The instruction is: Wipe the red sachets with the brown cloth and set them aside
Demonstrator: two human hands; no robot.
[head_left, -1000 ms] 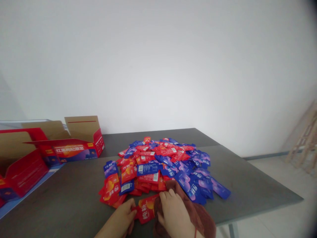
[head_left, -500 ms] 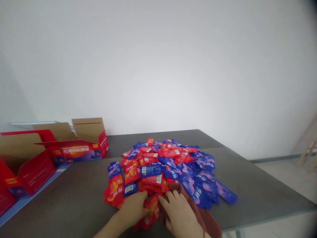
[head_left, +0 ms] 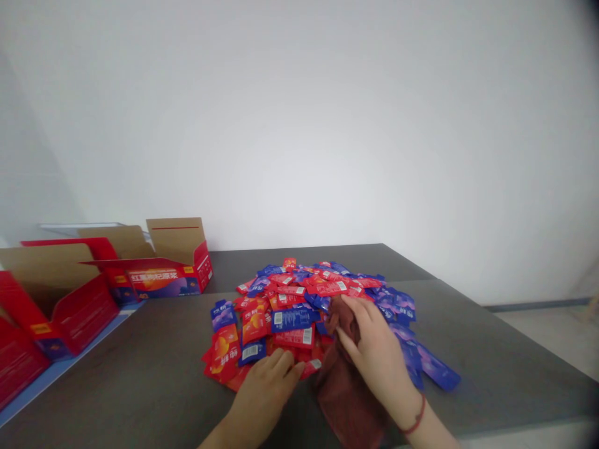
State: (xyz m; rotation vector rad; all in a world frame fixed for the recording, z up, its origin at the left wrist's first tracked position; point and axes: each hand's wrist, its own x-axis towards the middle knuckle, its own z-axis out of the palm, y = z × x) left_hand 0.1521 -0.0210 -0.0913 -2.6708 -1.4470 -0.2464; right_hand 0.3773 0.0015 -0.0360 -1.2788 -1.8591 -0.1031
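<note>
My left hand (head_left: 267,394) rests at the front edge of a heap of flat sachets, fingers curled. Between its thumb and fingers is a red sachet (head_left: 311,368), its white-marked end sticking out to the right; the rest of it is hidden. To the right, my right hand (head_left: 377,344) is closed on a dark reddish-brown cloth (head_left: 349,399), bunched at the top and hanging down toward the table's front. The heap mixes red-orange sachets (head_left: 225,352) with blue-purple sachets (head_left: 437,366).
Open red cartons (head_left: 163,282) with brown insides stand along the left, on a blue-and-white sheet (head_left: 70,368). The dark table (head_left: 472,349) meets a white wall (head_left: 299,137) at the back and ends at the right, with floor beyond.
My right hand has lifted the cloth up and forward over the heap. My left hand has shifted slightly right, and the red-orange sachet in front of it no longer shows. The view has turned slightly left.
</note>
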